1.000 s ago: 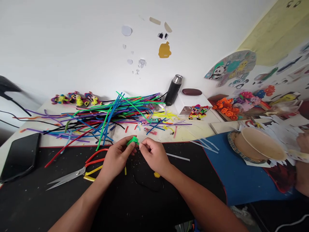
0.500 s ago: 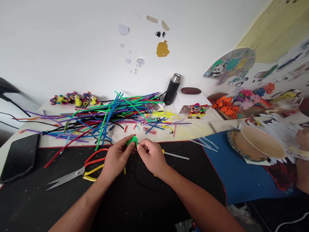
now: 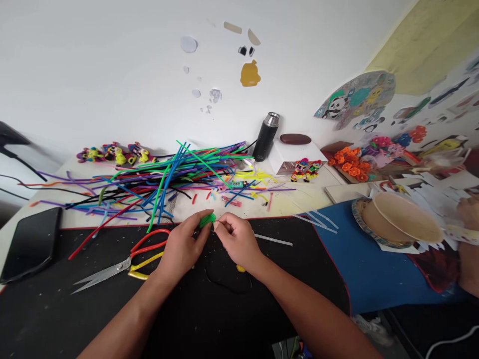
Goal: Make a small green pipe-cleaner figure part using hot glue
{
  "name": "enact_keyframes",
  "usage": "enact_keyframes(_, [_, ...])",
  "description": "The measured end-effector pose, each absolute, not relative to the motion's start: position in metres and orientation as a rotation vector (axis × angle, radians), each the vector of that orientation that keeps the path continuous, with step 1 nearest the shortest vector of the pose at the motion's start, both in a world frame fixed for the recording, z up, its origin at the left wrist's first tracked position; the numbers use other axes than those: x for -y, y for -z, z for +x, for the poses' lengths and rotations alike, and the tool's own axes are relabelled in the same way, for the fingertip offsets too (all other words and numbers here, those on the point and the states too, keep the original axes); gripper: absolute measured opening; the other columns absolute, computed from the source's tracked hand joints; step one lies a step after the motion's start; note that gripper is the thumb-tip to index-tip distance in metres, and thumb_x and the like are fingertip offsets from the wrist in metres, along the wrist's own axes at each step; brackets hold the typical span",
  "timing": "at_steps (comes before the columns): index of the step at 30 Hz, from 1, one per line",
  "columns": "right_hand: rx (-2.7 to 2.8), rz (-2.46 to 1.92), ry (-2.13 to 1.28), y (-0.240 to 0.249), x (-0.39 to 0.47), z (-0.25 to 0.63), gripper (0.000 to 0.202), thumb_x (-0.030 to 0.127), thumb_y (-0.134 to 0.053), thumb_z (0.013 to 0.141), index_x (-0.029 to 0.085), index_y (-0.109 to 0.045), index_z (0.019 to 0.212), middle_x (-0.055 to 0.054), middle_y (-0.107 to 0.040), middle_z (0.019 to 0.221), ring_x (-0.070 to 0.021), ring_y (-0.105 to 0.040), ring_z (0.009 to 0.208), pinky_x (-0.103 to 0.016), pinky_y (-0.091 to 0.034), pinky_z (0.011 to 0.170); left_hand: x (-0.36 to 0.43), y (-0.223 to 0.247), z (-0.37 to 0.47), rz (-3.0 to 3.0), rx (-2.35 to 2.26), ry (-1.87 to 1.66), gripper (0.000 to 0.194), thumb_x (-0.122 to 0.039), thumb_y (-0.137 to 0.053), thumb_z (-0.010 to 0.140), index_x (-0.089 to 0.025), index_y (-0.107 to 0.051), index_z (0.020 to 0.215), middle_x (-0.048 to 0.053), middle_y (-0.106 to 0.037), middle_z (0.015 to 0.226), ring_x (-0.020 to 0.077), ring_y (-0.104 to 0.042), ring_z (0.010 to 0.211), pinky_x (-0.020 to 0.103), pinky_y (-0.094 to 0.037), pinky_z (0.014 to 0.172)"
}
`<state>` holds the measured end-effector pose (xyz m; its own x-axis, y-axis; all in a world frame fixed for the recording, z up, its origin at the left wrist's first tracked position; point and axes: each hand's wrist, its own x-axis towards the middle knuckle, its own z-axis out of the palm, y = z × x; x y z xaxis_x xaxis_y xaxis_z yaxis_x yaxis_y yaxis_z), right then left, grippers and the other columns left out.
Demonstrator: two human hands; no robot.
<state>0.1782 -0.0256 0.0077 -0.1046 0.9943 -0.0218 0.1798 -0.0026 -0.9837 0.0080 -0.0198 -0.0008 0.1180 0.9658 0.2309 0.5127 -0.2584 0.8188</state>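
Note:
My left hand pinches a small bundle of bent green pipe cleaner between thumb and fingers. Close on its right, my right hand is closed, thumb against forefinger, at the bundle's edge; a thin end seems to run into its fingertips, too small to make out clearly. Both hands are above the black mat. Left of my left hand lie scissors with red and yellow handles, blades pointing left. A translucent glue stick juts out from behind my right hand.
A heap of coloured pipe cleaners covers the table behind my hands. Beyond are a black thermos and a white box. A phone is at left. To the right stand a bowl and another person's arm.
The green bundle has turned in my fingers and now lies flatter. My right hand has shifted slightly, hiding more of the yellow piece behind it. The view has moved a little.

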Motion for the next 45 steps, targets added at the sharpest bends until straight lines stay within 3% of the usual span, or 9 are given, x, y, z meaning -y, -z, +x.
enact_keyframes(12, [1.407,-1.287,-1.232,-0.009,0.025,0.179,0.021,0.036,-0.061,0.090,0.022,-0.055,0.075,0.008,-0.042,0.059,-0.0116,-0.039,0.053,-0.025,-0.029,0.052,0.021,0.012,0.009,2.406,-1.265,-1.047,0.031,-0.021,-0.048,0.106,-0.020,-0.069,0.130,0.012,-0.082,0.111,0.0267,-0.079,0.096,0.036,-0.062,0.084])
enact_keyframes(17, [1.423,-1.282,-1.246,-0.006,0.025,0.179,0.021,0.036,-0.061,0.090,0.021,-0.056,0.076,0.007,-0.044,0.060,-0.0114,-0.040,0.055,-0.025,-0.030,0.052,0.021,0.015,0.007,2.373,-1.250,-1.060,0.031,-0.017,-0.051,0.104,-0.019,-0.069,0.128,0.011,-0.082,0.110,0.0245,-0.079,0.096,0.032,-0.061,0.084])
enact_keyframes(25, [1.427,-1.193,-1.346,-0.010,0.025,0.182,0.028,0.046,-0.065,0.096,0.021,-0.062,0.084,0.007,-0.049,0.058,-0.0111,-0.043,0.050,-0.024,-0.032,0.050,0.025,0.005,0.009,1.788,-1.227,-1.032,0.020,-0.033,-0.066,0.099,-0.023,-0.075,0.114,0.007,-0.082,0.111,0.0248,-0.077,0.101,0.034,-0.057,0.091])
enact_keyframes(30, [1.348,-1.137,-1.377,-0.009,0.021,0.189,0.029,0.049,-0.065,0.100,0.021,-0.064,0.091,0.008,-0.048,0.055,-0.0100,-0.040,0.044,-0.023,-0.031,0.045,0.019,0.000,0.006,1.243,-1.042,-1.065,0.032,-0.046,-0.080,0.091,-0.021,-0.073,0.110,0.003,-0.077,0.093,0.0189,-0.071,0.079,0.030,-0.057,0.076])
enact_keyframes(35, [1.439,-1.161,-1.334,-0.009,0.017,0.200,0.024,0.042,-0.069,0.098,0.021,-0.070,0.110,0.008,-0.050,0.059,-0.0114,-0.048,0.049,-0.023,-0.038,0.048,0.014,-0.002,0.000,1.008,-0.904,-1.032,0.050,-0.045,-0.089,0.084,-0.023,-0.064,0.121,0.001,-0.076,0.082,0.0166,-0.069,0.073,0.027,-0.052,0.068])
enact_keyframes(39, [1.506,-1.110,-1.410,-0.016,0.016,0.203,0.030,0.038,-0.066,0.099,0.021,-0.070,0.123,0.008,-0.053,0.060,-0.0109,-0.050,0.049,-0.023,-0.040,0.050,0.015,-0.005,-0.003,0.975,-0.801,-0.937,0.050,-0.041,-0.088,0.086,-0.022,-0.060,0.124,0.002,-0.075,0.084,0.0154,-0.067,0.071,0.025,-0.049,0.064])
enact_keyframes(45, [1.437,-1.044,-1.605,-0.019,0.014,0.201,0.034,0.045,-0.065,0.099,0.017,-0.071,0.118,0.007,-0.056,0.062,-0.0081,-0.044,0.043,-0.022,-0.035,0.044,0.013,-0.008,-0.005,0.988,-0.764,-0.882,0.047,-0.038,-0.087,0.088,-0.022,-0.060,0.122,0.003,-0.076,0.085,0.0147,-0.066,0.070,0.024,-0.046,0.063])
